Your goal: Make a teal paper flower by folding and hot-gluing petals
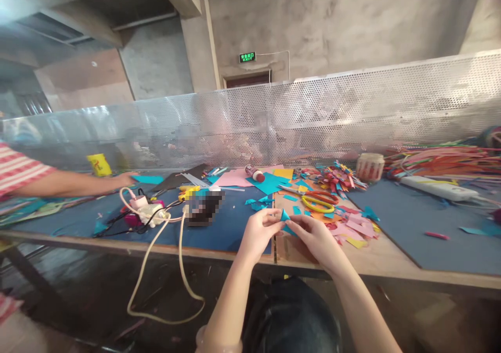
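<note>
1. Above the worktop [297,248], left hand [259,231] and right hand [314,234] pinch a small, folded turquoise paper [284,215].
2. Two o'clock from it: yellow plastic scissor handles [318,211] (orange ones [321,193] just beyond).
3. Eleven o'clock: red-and-white bottle [253,173].

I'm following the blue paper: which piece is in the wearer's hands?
The small curled piece, pinched between left hand and right hand; the large sheet and scraps lie on the table, and another piece is at the co-worker's hand.

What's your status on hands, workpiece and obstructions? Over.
Left hand and right hand both gripping blue paper. Paper bent, partly hidden by the hands. Pink scraps beside right hand, seemingly not blocking.
</note>
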A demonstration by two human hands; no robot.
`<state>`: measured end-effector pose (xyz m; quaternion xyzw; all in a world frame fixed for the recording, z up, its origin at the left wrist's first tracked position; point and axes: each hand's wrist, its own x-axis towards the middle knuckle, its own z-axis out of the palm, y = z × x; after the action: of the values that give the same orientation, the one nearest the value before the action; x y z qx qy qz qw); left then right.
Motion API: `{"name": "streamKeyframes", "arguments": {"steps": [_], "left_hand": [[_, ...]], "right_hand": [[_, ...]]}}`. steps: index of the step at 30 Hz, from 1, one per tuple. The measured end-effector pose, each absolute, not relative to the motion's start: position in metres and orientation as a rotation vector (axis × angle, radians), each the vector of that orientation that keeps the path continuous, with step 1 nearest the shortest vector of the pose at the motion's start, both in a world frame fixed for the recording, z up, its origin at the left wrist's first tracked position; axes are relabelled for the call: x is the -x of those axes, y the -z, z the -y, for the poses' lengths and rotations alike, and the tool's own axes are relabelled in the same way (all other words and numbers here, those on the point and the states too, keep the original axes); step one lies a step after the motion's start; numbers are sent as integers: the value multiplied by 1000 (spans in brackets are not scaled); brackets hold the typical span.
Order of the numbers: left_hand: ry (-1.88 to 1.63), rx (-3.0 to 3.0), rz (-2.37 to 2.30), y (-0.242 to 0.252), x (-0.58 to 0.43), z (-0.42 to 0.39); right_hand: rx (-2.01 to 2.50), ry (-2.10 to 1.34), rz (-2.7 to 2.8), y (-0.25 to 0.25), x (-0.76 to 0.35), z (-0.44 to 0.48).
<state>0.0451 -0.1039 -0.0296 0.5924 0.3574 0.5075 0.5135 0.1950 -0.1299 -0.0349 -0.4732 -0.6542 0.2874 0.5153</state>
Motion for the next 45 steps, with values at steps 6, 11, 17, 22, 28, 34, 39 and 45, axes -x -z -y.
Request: {"name": "streamKeyframes", "arguments": {"steps": [6,11,17,22,28,34,39,45], "left_hand": [[-1175,-1440,-839,29,-45,106],[-1192,-1464,-816,30,-44,106],[-1194,-1567,-866,32,-45,105],[-1188,-1605,-862,31,-44,106],[-1193,-1606,-841,31,-45,106],[-1188,-1603,-855,30,-45,107],[-1187,-1616,-889,30,-46,107],[-1163,-1630,-921,32,-47,105]], "right_hand": [[1145,-719,1511,37,-197,129],[1125,-734,1498,39,-197,128],[1163,-701,1521,39,-198,128],[1167,-703,1499,41,-199,128],[1152,-732,1494,41,-198,128],[1136,-730,1493,42,-198,128],[1122,-742,1483,44,-199,126],[1108,-755,1474,44,-199,125]]}}
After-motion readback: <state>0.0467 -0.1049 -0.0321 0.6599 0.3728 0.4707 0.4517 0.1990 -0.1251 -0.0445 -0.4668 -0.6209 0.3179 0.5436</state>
